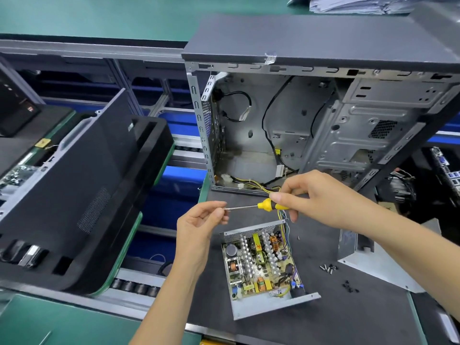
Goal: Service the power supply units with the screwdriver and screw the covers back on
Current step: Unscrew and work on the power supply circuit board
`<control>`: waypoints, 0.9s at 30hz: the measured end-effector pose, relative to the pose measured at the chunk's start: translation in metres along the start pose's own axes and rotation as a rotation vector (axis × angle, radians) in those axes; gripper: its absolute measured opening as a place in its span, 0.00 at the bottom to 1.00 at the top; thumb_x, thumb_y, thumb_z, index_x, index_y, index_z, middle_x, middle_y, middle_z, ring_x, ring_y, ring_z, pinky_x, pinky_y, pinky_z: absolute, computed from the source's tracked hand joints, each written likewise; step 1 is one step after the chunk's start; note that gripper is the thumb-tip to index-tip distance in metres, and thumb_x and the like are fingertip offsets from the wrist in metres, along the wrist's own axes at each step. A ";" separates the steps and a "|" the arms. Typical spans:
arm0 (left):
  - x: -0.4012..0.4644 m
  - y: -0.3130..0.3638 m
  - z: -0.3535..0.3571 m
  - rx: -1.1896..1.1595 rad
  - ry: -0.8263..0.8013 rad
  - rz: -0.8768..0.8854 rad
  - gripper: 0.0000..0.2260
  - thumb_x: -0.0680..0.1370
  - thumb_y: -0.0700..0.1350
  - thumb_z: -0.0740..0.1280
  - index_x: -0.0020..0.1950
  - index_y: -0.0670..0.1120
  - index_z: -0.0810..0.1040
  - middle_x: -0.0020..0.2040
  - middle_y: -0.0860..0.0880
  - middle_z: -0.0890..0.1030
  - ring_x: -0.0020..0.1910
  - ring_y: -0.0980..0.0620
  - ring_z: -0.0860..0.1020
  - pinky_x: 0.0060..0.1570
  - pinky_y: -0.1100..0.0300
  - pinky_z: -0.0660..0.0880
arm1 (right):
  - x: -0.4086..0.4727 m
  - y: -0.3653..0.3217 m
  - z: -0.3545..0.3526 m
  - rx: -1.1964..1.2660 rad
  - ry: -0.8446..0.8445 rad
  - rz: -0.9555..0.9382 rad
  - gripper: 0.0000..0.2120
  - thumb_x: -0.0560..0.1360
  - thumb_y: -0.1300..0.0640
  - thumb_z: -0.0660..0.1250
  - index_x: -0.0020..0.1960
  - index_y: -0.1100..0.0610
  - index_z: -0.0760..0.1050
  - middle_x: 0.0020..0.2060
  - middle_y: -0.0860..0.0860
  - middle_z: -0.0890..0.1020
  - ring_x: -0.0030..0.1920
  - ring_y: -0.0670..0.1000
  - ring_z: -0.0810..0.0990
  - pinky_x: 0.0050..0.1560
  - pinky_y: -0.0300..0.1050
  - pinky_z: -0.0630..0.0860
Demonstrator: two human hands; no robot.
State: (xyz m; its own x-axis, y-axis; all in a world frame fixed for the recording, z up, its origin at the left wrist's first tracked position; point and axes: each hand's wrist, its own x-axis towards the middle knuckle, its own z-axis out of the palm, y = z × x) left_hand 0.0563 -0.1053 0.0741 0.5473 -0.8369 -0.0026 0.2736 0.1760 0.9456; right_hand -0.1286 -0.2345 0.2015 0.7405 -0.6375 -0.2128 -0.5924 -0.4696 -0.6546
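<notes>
An open power supply unit (261,265) lies on the dark mat, its circuit board and heat sinks exposed. Its grey metal cover (373,265) lies off to the right. A yellow-handled screwdriver (267,204) is held level above the unit. My right hand (321,195) grips its handle. My left hand (201,220) pinches the tip of the metal shaft, and whatever sits at the tip is hidden by the fingers. Several loose screws (328,268) lie on the mat between the unit and the cover.
An open computer case (311,115) stands behind the unit, with cables trailing out toward it. A black case panel (82,185) leans on a conveyor carrier at the left. Small black screws (349,286) lie near the cover. More parts sit at the far right.
</notes>
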 end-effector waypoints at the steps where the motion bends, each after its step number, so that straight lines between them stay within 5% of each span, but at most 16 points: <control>1: 0.000 -0.001 -0.001 0.007 -0.013 0.007 0.06 0.72 0.43 0.72 0.47 0.49 0.87 0.42 0.46 0.85 0.41 0.53 0.82 0.45 0.64 0.78 | 0.000 0.000 0.001 -0.001 0.000 -0.001 0.14 0.77 0.43 0.63 0.38 0.50 0.78 0.28 0.44 0.82 0.25 0.37 0.71 0.31 0.28 0.66; 6: -0.002 -0.008 -0.018 0.043 -0.010 -0.007 0.12 0.71 0.47 0.76 0.53 0.49 0.85 0.49 0.45 0.85 0.49 0.49 0.83 0.51 0.61 0.78 | 0.001 -0.004 -0.001 -0.018 -0.001 -0.013 0.14 0.76 0.43 0.63 0.39 0.51 0.79 0.28 0.45 0.82 0.26 0.34 0.72 0.34 0.25 0.66; 10: -0.022 -0.041 -0.044 0.438 0.024 -0.079 0.11 0.75 0.39 0.73 0.54 0.51 0.81 0.53 0.49 0.82 0.55 0.53 0.79 0.58 0.59 0.76 | 0.001 -0.010 0.000 -0.110 -0.003 -0.080 0.13 0.74 0.43 0.66 0.39 0.50 0.79 0.28 0.45 0.82 0.29 0.31 0.72 0.36 0.25 0.66; 13: -0.045 -0.062 -0.040 0.688 0.032 0.004 0.10 0.72 0.49 0.75 0.48 0.55 0.75 0.48 0.56 0.77 0.51 0.58 0.76 0.51 0.64 0.70 | 0.005 -0.019 0.009 -0.282 -0.035 -0.098 0.14 0.72 0.38 0.65 0.40 0.48 0.78 0.33 0.44 0.81 0.30 0.40 0.73 0.32 0.34 0.67; 16: -0.061 -0.075 -0.026 0.744 0.080 0.103 0.10 0.70 0.56 0.72 0.44 0.56 0.73 0.43 0.57 0.73 0.45 0.54 0.75 0.48 0.55 0.72 | 0.010 -0.030 0.023 -0.508 -0.048 -0.139 0.16 0.73 0.35 0.62 0.41 0.47 0.74 0.32 0.42 0.77 0.33 0.41 0.71 0.34 0.43 0.69; 22: -0.067 -0.089 -0.023 0.827 0.214 0.167 0.11 0.70 0.57 0.73 0.41 0.54 0.74 0.34 0.56 0.69 0.34 0.56 0.70 0.32 0.57 0.71 | 0.022 -0.045 0.057 -0.808 -0.109 -0.272 0.15 0.77 0.38 0.57 0.45 0.49 0.69 0.40 0.46 0.78 0.44 0.53 0.78 0.35 0.45 0.67; 27: -0.065 -0.093 -0.025 0.872 0.209 0.200 0.13 0.69 0.60 0.73 0.37 0.55 0.74 0.32 0.57 0.69 0.31 0.58 0.70 0.30 0.59 0.71 | 0.036 -0.047 0.076 -0.984 -0.170 -0.315 0.14 0.79 0.43 0.57 0.43 0.53 0.61 0.34 0.50 0.67 0.44 0.57 0.79 0.26 0.44 0.54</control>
State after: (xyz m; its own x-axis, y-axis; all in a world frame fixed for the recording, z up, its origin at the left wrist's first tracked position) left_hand 0.0150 -0.0545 -0.0221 0.6750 -0.7075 0.2091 -0.4889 -0.2168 0.8450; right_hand -0.0499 -0.1881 0.1696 0.8958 -0.3416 -0.2843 -0.3054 -0.9379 0.1646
